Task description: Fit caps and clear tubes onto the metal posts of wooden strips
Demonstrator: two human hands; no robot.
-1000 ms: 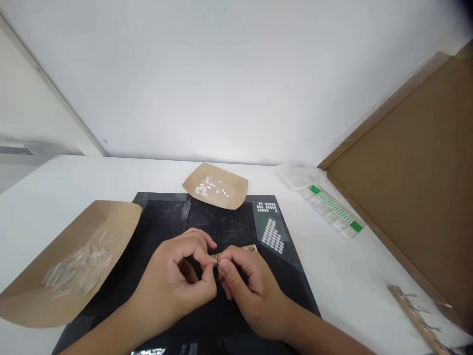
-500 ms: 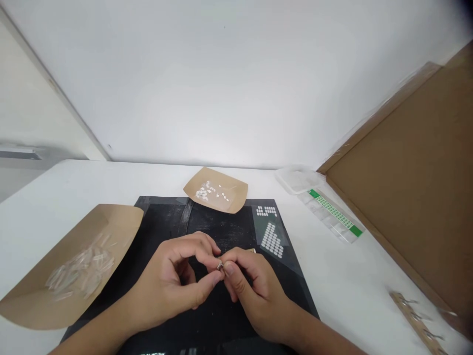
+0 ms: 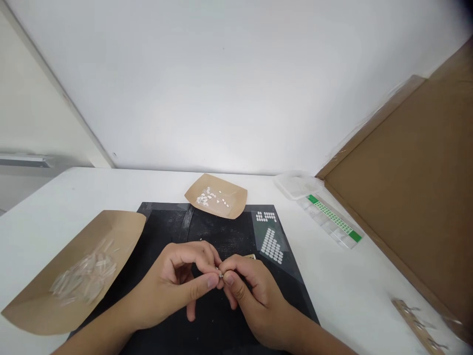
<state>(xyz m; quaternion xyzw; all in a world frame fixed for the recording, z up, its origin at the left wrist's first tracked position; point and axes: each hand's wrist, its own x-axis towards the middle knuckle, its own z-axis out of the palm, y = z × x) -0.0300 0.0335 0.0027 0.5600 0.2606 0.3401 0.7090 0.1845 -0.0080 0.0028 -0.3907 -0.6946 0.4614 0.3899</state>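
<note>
Over the black mat, my left hand and my right hand meet fingertip to fingertip. Pinched between them is a tiny shiny metal piece, mostly covered by the fingers, so its exact kind does not show. Thumb and forefinger of each hand press on it. Behind my right hand, the edge of a small tan piece peeks out. White oval stickers on clear sheets lie at the mat's right side.
A brown paper tray with clear plastic strips stands at left. Another paper tray with small white pieces is at the back. On the right are a clear packet with a green band, a strip with metal hooks and a cardboard box.
The view has tilted slightly, so things sit a little lower. My left thumb and fingers have closed further on the metal piece; both hands stay together.
</note>
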